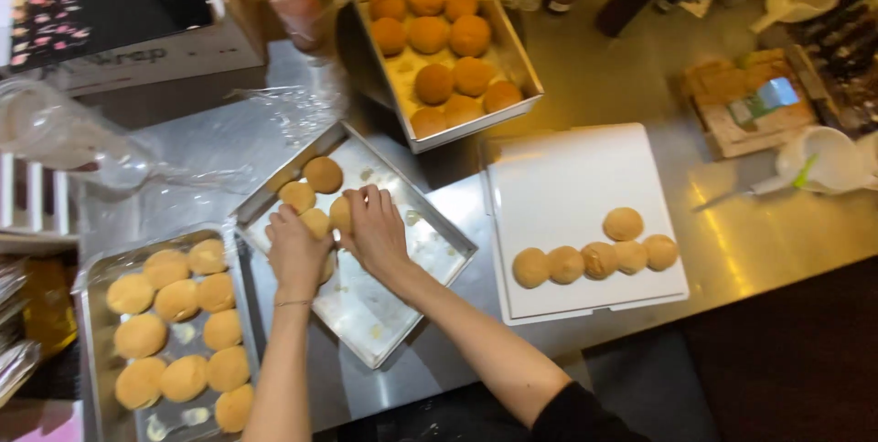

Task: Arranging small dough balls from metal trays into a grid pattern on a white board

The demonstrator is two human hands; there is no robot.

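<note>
Both hands (297, 255) (375, 227) over buns (315, 220), grip hidden.

Warm overhead light, bright glare on steel counter (732, 223) at 3 o'clock, white board (567, 195) near overexposed, dark shadow at 5 o'clock, soft motion blur throughout, edges smeared

**Steel surface under warm light**

You stand at a brushed steel surface (585, 85) that reflects a warm yellow glow near its far edge. A white board (567, 186) lies on it. Dark floor (786, 360) shows at the lower right.
</note>
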